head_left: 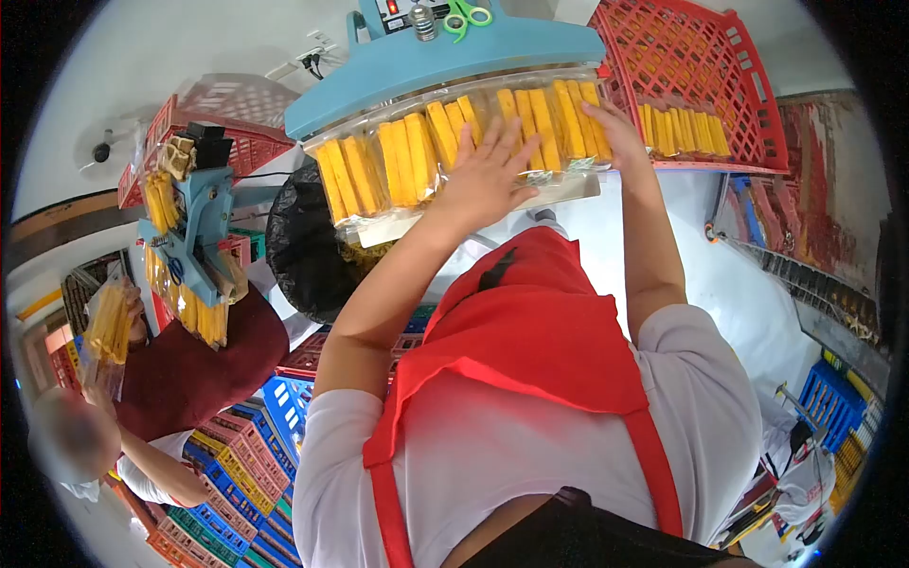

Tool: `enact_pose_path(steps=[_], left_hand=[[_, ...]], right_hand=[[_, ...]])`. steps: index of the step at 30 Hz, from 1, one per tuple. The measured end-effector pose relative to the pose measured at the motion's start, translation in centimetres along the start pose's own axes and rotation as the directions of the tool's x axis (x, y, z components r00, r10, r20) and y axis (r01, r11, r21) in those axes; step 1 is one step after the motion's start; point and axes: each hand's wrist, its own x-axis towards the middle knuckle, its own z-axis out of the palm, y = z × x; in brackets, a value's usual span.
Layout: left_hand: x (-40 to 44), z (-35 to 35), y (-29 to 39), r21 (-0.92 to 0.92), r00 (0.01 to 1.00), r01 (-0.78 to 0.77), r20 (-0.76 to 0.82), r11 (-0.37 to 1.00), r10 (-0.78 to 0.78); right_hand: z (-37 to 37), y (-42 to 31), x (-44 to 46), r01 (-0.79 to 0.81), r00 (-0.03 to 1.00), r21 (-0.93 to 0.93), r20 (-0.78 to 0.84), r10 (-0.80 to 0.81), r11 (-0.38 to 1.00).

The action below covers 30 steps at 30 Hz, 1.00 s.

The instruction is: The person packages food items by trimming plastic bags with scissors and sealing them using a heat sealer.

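Several clear plastic packs of yellow sticks (407, 159) lie side by side on a pale ledge, their upper ends at the blue sealing machine (445, 64). My left hand (485, 172) rests over the middle packs, fingers spread and palm down. At the right end of the row, my right hand (617, 135) has its fingers bent over the side of the last pack (579, 121); its thumb is partly hidden. Green-handled scissors (464, 17) and a metal spring-like piece (423, 23) sit on top of the machine.
A red crate (757, 104) at right holds more packs. A black bag (308, 246) hangs left of the ledge. Further left, a co-worker (161, 454) holds a bag of yellow sticks (109, 322) near a second blue machine (201, 227). Stacked coloured crates (237, 464) stand behind.
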Motion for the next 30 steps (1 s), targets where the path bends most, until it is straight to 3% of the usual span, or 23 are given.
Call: enact_pose_path(steps=[3,11,19,30], left_hand=[[1.1,1.2,0.0,-0.006,0.999,-0.044,0.023,0.999,0.044],[1.3,2.4,0.7,0.146,0.998,0.040,0.040,0.988,-0.046],[1.2,2.7,0.3,0.094,1.000,0.013,-0.015,0.995,-0.011],[1.2,2.9,-0.2,0.082,0.997,-0.032,-0.065,0.996,0.038]], right_hand=[[0.0,-0.2,-0.1,-0.020,1.000,-0.030,-0.021,0.020,0.999],[0.0,0.1,-0.1,0.035,0.999,0.012,0.002,-0.035,0.999],[0.5,-0.3,-0.5,0.063,0.998,-0.070,0.023,-0.062,0.996],[2.1,-1.4,-1.8,0.023,0.991,-0.156,-0.126,-0.043,0.988]])
